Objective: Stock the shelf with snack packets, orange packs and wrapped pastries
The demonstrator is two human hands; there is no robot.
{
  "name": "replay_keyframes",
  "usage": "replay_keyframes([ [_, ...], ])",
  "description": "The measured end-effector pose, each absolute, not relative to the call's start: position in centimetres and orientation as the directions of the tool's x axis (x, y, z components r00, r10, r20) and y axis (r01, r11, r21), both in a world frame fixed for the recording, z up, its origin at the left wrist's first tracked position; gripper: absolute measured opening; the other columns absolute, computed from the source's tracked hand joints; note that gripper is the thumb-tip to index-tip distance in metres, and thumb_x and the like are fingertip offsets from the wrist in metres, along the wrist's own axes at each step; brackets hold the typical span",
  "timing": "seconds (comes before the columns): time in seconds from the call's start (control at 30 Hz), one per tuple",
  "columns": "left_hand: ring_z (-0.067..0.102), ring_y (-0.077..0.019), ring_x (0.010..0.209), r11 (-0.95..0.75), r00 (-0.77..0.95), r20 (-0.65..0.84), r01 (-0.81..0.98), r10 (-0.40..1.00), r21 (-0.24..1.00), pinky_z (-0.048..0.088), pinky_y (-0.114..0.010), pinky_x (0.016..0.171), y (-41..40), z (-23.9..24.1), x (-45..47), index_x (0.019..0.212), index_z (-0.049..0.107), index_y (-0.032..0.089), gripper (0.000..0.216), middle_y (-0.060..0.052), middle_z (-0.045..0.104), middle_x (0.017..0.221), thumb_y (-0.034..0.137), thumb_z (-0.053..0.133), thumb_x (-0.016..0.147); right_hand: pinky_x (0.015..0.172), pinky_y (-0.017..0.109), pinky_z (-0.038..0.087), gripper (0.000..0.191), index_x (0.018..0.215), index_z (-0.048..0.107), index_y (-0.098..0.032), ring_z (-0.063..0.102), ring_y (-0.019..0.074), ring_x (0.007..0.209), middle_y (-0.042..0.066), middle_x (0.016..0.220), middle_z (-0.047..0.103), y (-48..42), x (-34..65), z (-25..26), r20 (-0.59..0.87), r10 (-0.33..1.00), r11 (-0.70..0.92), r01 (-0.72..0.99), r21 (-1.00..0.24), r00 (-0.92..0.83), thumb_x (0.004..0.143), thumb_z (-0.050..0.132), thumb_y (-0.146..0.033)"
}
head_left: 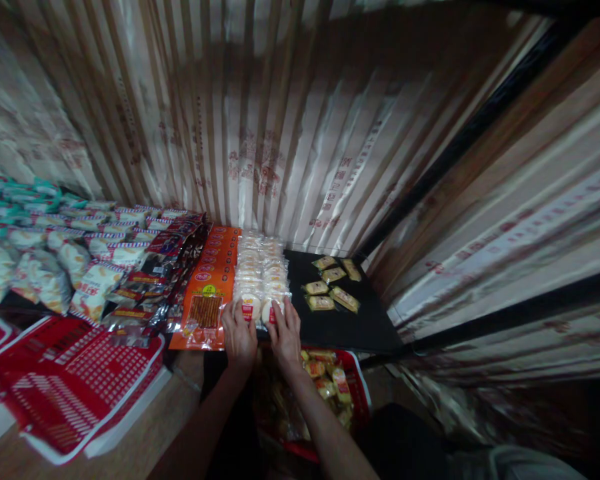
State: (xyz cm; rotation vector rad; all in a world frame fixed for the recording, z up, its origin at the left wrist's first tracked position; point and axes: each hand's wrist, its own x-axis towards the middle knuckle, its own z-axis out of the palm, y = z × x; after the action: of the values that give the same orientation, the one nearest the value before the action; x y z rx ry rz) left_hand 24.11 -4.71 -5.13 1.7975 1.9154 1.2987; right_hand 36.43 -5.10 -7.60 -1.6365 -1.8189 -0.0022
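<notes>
Two columns of clear-wrapped round white rice crackers (250, 270) stand in rows on a black shelf (325, 333). At the front of the left column my left hand (240, 337) has its fingers closed around a rice cracker packet (251, 307) with a red and yellow label. My right hand (286, 333) grips the front packet of the right column, a similar rice cracker packet (267, 311). Touching the left column's side is an orange snack bag (215, 267) with brown sticks showing through its window. The palms and some fingertips are partly hidden.
Several small yellow-wrapped snacks (333, 274) lie on the shelf at right. A red basket (357, 383) of yellow packets sits below it. White snack bags (95, 287) fill the left, above another red basket (80, 380). Printed sheeting (260, 160) and black poles (460, 143) bound the shelf.
</notes>
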Motion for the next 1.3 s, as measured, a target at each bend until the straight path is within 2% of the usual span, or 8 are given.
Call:
replay_keyframes([
  [0.53,0.028,-0.0314,0.127,-0.172,-0.208,0.444,0.718,0.871,0.674,0.031,-0.049,0.103,-6.0,-5.3,23.8,0.130,0.036,0.010,0.048,-0.020,0.033,0.132,0.025,0.043,0.085,0.104,0.051,0.025,0.043,0.132,0.043,-0.022,0.005,0.0288,0.137,0.008,0.151,0.013,-6.3,36.1,-6.9,0.484,0.874,0.197,0.882,-0.429,0.040,0.091,0.037,-0.029],
  [0.67,0.036,-0.0283,0.123,-0.242,-0.156,0.480,0.706,0.863,0.665,0.034,-0.046,0.102,-7.8,-5.6,23.6,0.123,0.047,0.011,0.039,-0.018,0.040,0.127,0.023,0.040,0.086,0.102,0.048,0.029,0.040,0.128,0.045,-0.018,0.023,0.0251,0.132,0.013,0.144,0.029,-8.8,37.5,-6.5,0.515,0.850,0.182,0.854,-0.487,0.112,0.091,0.034,-0.027],
  [0.77,0.046,-0.0227,0.114,-0.328,-0.001,0.435,0.655,0.901,0.680,0.038,-0.041,0.100,-10.3,-6.8,24.5,0.114,0.053,0.012,0.034,-0.014,0.051,0.116,0.017,0.034,0.086,0.097,0.046,0.035,0.035,0.117,0.051,-0.016,0.041,0.0230,0.118,0.014,0.123,0.050,-11.7,39.6,-7.1,0.502,0.814,0.065,0.815,-0.576,0.290,0.090,0.033,-0.028],
  [0.9,0.047,-0.0183,0.115,-0.311,0.341,0.111,0.614,0.934,0.726,0.037,-0.035,0.101,-14.1,-9.4,27.0,0.110,0.056,0.017,0.036,-0.009,0.055,0.119,0.010,0.035,0.081,0.092,0.040,0.039,0.036,0.104,0.056,-0.013,0.051,0.0237,0.103,0.014,0.104,0.059,-16.0,42.8,-9.0,0.247,0.822,-0.287,0.748,-0.599,0.513,0.087,0.033,-0.034],
  [1.0,0.049,-0.0196,0.115,-0.155,0.428,-0.199,0.662,0.882,0.734,0.037,-0.033,0.101,-16.3,-11.2,28.8,0.116,0.055,0.013,0.042,-0.011,0.056,0.121,0.008,0.037,0.078,0.088,0.035,0.041,0.035,0.109,0.057,-0.013,0.054,0.0242,0.102,0.015,0.108,0.060,-18.7,44.2,-10.3,-0.121,0.854,-0.503,0.741,-0.444,0.507,0.084,0.039,-0.030],
  [1.07,0.047,-0.0214,0.119,-0.121,0.452,-0.273,0.670,0.849,0.732,0.033,-0.035,0.104,-17.2,-12.0,29.4,0.119,0.053,0.011,0.046,-0.012,0.055,0.124,0.008,0.039,0.076,0.085,0.032,0.042,0.037,0.114,0.054,-0.014,0.057,0.0234,0.101,0.014,0.109,0.061,-19.9,44.6,-11.1,-0.300,0.841,-0.537,0.760,-0.366,0.450,0.083,0.039,-0.025],
  [1.13,0.040,-0.0234,0.125,-0.124,0.457,-0.275,0.671,0.846,0.731,0.028,-0.038,0.108,-17.6,-12.6,29.5,0.122,0.052,0.009,0.049,-0.014,0.050,0.131,0.009,0.039,0.075,0.084,0.031,0.042,0.039,0.118,0.052,-0.013,0.059,0.0226,0.100,0.014,0.110,0.062,-20.7,44.6,-11.6,-0.348,0.851,-0.508,0.782,-0.360,0.393,0.083,0.039,-0.022],
  [1.3,0.034,-0.0240,0.130,-0.096,0.464,-0.266,0.620,0.845,0.778,0.024,-0.040,0.110,-18.0,-13.4,28.9,0.127,0.048,0.011,0.055,-0.013,0.043,0.138,0.012,0.043,0.071,0.085,0.031,0.043,0.040,0.116,0.055,-0.012,0.059,0.0234,0.101,0.015,0.110,0.063,-20.7,44.7,-12.2,-0.273,0.884,-0.464,0.782,-0.416,0.379,0.079,0.046,-0.025],
])
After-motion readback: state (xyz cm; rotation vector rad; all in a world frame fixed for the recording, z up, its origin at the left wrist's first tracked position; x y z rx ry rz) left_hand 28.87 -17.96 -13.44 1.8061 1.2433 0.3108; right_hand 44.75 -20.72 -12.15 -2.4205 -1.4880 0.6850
